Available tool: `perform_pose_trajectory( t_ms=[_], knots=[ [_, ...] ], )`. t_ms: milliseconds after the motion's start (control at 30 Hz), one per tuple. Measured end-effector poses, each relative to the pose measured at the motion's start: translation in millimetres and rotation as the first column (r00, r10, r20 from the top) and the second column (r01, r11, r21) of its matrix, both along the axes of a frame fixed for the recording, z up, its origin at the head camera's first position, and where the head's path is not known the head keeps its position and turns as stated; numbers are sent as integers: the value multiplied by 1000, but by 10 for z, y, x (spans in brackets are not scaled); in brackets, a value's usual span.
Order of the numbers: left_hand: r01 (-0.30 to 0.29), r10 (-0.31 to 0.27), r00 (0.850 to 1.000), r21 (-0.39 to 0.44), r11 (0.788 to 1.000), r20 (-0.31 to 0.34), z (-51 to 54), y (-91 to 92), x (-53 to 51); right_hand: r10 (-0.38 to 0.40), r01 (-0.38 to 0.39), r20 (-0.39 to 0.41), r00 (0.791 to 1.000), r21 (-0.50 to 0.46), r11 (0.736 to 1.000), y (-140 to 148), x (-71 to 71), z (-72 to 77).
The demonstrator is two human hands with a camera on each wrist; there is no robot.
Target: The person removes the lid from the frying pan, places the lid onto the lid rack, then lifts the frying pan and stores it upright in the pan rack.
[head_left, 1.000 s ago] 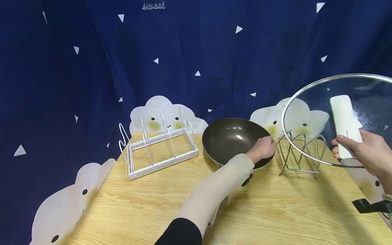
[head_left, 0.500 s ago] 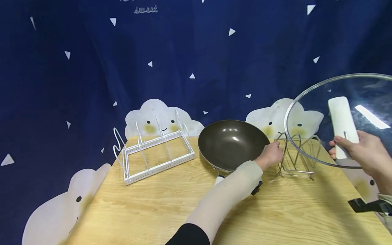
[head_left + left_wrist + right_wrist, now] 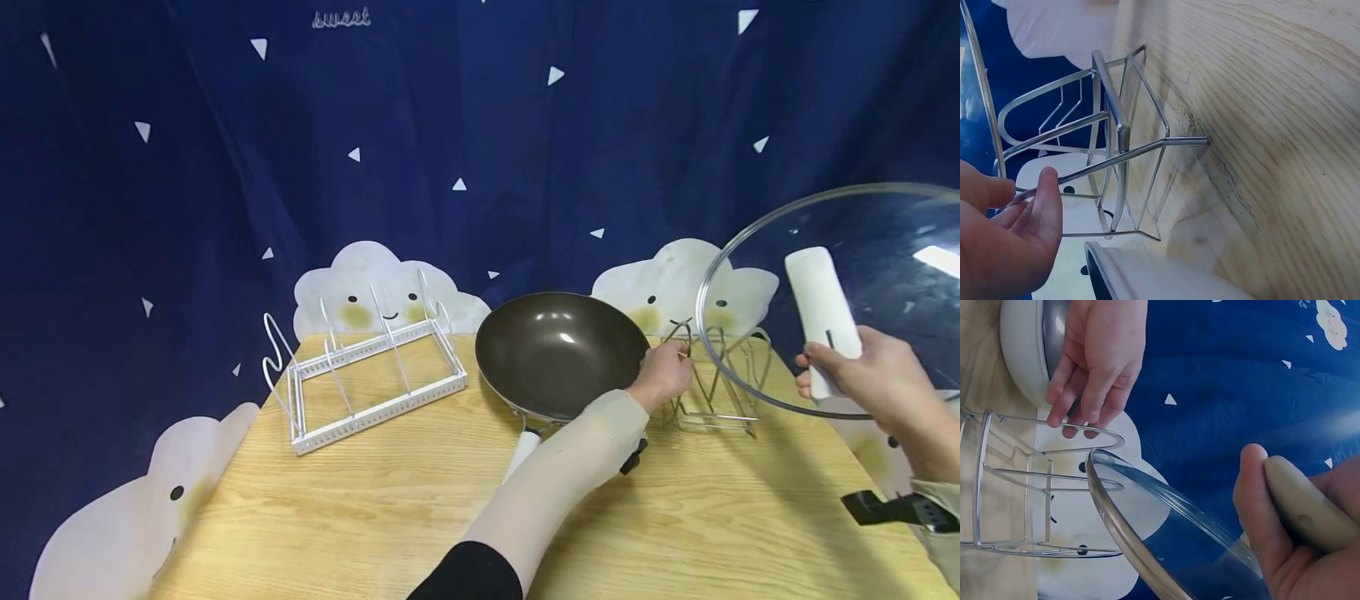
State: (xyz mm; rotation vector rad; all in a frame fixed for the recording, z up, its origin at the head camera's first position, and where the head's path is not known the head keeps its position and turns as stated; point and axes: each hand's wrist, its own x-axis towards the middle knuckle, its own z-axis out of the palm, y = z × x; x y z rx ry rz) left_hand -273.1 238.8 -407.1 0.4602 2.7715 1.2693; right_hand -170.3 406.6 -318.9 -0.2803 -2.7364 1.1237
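Note:
In the head view my left hand (image 3: 663,373) is at the near-left loop of a silver wire rack (image 3: 720,417), just right of a dark-lined wok (image 3: 558,358). The left wrist view shows the thumb and fingers of this left hand (image 3: 1013,231) pinching one wire of the rack (image 3: 1110,161). On the right, my right hand (image 3: 881,367) holds a large glass lid (image 3: 900,283) up by its white handle (image 3: 821,312). The lid's metal rim (image 3: 1122,528) appears close to the rack loops in the right wrist view; contact is unclear.
A white wire rack (image 3: 382,415) stands left of the wok on the wooden table (image 3: 360,500). The wok's white handle (image 3: 523,450) points toward me, partly covered by my left sleeve (image 3: 558,483). Behind the table hangs a blue curtain (image 3: 420,108) with white triangles.
My left hand has moved right, from the wok's right rim to the silver rack, and now pinches its wire. The head view has turned slightly right. My right hand still holds the lid.

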Motion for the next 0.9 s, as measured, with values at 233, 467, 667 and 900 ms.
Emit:
perform_pose_trajectory(
  t_ms=[233, 467, 667, 900],
  knots=[
    [-92, 86, 993, -77, 993, -74, -9, 42, -14, 21, -21, 13, 1000, 16, 1000, -21, -4, -80],
    [-80, 53, 988, -180, 980, -148, 3, 82, -50, 10, -12, 42, 999, 51, 999, 15, 21, -154],
    [-84, 64, 992, -199, 976, -105, 4, 131, -51, 45, -46, 35, 998, 40, 998, 5, 41, -196],
    [-81, 59, 992, -207, 975, -110, -33, 103, -70, 108, -109, 18, 994, 22, 994, -60, 33, -224]
  ],
)
